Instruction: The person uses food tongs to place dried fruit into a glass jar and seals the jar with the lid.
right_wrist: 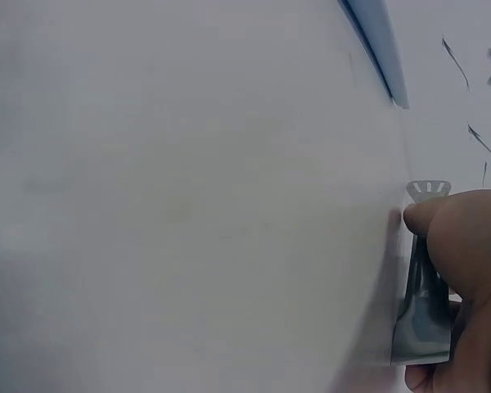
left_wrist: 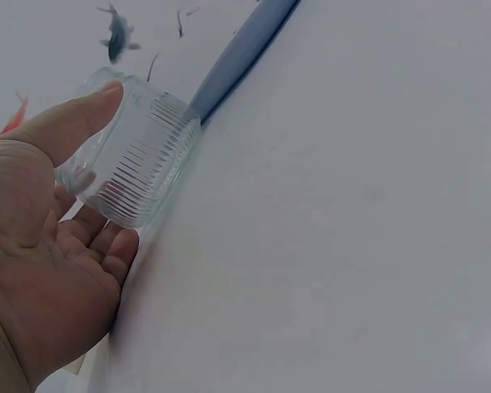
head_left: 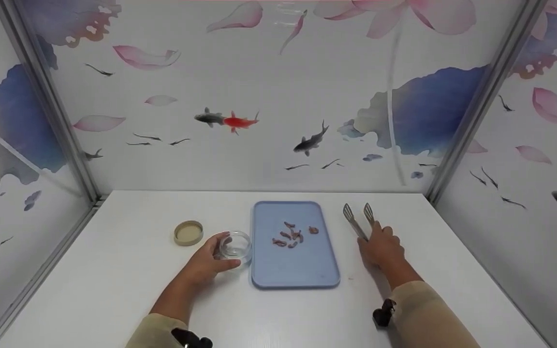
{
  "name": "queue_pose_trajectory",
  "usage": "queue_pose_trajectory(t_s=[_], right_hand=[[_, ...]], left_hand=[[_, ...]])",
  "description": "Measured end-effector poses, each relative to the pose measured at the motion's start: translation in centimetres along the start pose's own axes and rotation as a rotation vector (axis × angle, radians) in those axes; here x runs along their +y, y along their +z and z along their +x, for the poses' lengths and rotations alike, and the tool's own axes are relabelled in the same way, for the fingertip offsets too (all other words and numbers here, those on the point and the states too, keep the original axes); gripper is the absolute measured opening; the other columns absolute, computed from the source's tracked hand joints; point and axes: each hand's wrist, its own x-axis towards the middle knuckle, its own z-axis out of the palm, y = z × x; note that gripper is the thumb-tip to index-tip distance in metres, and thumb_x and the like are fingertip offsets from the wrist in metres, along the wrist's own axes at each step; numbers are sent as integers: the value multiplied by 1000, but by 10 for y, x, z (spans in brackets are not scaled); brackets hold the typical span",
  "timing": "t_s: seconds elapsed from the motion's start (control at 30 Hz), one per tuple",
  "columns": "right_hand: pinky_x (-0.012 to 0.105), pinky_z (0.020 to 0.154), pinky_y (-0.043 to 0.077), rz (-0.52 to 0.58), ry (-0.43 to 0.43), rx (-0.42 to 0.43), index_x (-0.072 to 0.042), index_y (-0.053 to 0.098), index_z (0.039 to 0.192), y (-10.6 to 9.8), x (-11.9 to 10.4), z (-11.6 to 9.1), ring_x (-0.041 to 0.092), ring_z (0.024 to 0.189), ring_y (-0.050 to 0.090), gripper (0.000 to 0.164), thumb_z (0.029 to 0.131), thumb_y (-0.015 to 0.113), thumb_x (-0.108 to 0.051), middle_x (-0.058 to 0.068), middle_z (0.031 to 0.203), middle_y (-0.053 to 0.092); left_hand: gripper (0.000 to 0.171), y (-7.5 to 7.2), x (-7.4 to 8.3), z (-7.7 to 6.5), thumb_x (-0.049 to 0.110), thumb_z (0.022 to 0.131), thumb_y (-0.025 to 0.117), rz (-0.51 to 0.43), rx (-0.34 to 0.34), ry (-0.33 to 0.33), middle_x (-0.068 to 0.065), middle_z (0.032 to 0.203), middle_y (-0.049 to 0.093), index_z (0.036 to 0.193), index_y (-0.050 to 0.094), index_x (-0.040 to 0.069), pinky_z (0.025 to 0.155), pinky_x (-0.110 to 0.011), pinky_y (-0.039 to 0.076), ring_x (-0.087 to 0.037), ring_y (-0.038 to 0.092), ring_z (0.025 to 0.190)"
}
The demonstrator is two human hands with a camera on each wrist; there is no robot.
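My left hand (head_left: 206, 263) holds a clear glass jar (head_left: 236, 245), its thumb on the near side and its fingers round the far side. In the left wrist view the jar (left_wrist: 139, 155) shows ribbed walls, and the thumb lies across it. On the right, my right hand (head_left: 385, 247) grips metal tongs (head_left: 354, 222) whose two slotted ends are spread apart and point away from me. The right wrist view shows the tongs (right_wrist: 425, 319) between thumb and fingers, low over the white table. Several small reddish-brown pieces (head_left: 292, 235) lie on a blue tray (head_left: 295, 270) between the hands.
A gold-coloured round lid (head_left: 188, 233) lies left of the jar on the white table (head_left: 278, 319). Printed panels (head_left: 259, 159) with metal corner posts (head_left: 486, 101) wall in the back and both sides. A tiny crumb (head_left: 350, 278) sits right of the tray.
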Motion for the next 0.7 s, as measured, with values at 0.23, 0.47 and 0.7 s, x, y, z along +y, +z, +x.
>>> queue_pose_trajectory(t_s=[0.23, 0.47, 0.7], right_hand=[[73, 111, 45, -12, -31, 24, 5, 14, 168, 2, 4, 2, 60, 142, 44, 80, 110, 48, -38, 39, 157, 34], [68, 111, 47, 9, -60, 45, 2, 18, 168, -1, 0, 1, 53, 135, 52, 76, 111, 49, -36, 35, 154, 41], [64, 111, 49, 41, -131, 59, 2, 23, 168, -5, -10, -4, 46, 132, 59, 75, 111, 54, -35, 31, 157, 41]], left_hand=[[95, 0, 0, 0, 18, 85, 92, -41, -12, 3, -17, 170, 42, 164, 40, 13, 133, -56, 28, -39, 36, 161], [95, -1, 0, 1, 18, 85, 92, -11, -15, 22, -19, 171, 41, 164, 39, 10, 134, -55, 27, -40, 34, 162], [94, 0, -1, 1, 18, 84, 93, -16, 0, 23, -19, 169, 44, 163, 42, 9, 134, -56, 27, -39, 37, 161]])
